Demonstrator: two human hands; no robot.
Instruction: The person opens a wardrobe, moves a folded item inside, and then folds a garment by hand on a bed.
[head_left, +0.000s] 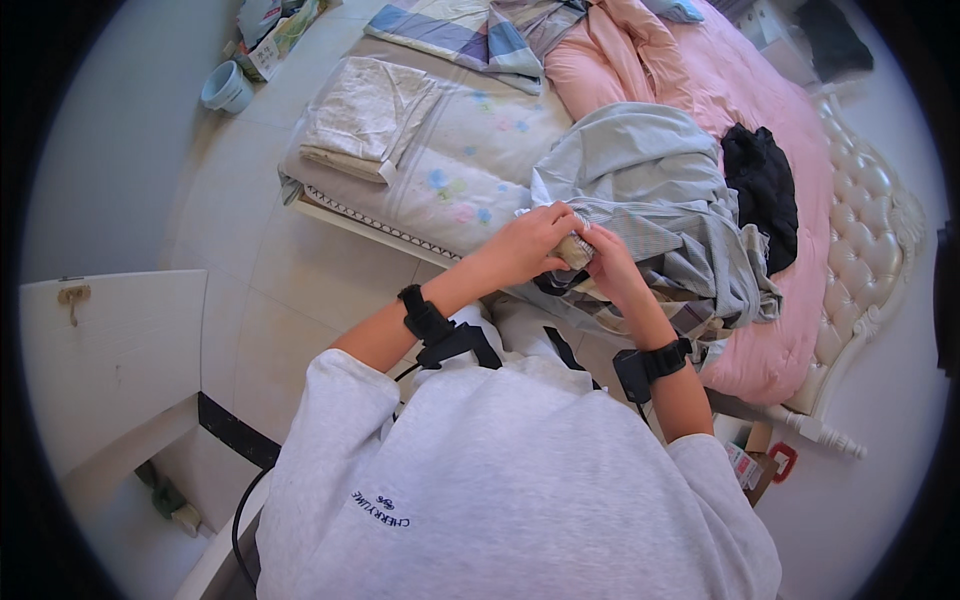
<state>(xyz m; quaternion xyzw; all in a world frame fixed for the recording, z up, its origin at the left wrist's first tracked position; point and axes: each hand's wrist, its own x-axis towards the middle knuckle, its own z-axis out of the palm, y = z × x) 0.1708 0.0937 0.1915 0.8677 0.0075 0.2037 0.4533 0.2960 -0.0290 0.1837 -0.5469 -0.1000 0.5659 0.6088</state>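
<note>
Both hands meet over the near edge of the bed. My left hand (534, 234) curls from the left around a striped cloth with a bunched beige part (574, 252). From the right, the fingers of my right hand (613, 262) pinch the same cloth. Its exact kind cannot be made out. Just beyond the hands, a rumpled pale grey-green cloth (637, 146) lies in a heap with a finely striped grey garment (690, 251). A plaid cloth (679, 309) pokes out under the heap. To its right lies a crumpled black garment (761, 195).
A folded off-white cloth (364, 112) rests on the flowered bed cover (476, 161). Pink bedding (776, 97) runs up to a tufted headboard (862, 247). A light blue bucket (227, 88) stands on the floor at the upper left. An open white door (120, 367) is at the left.
</note>
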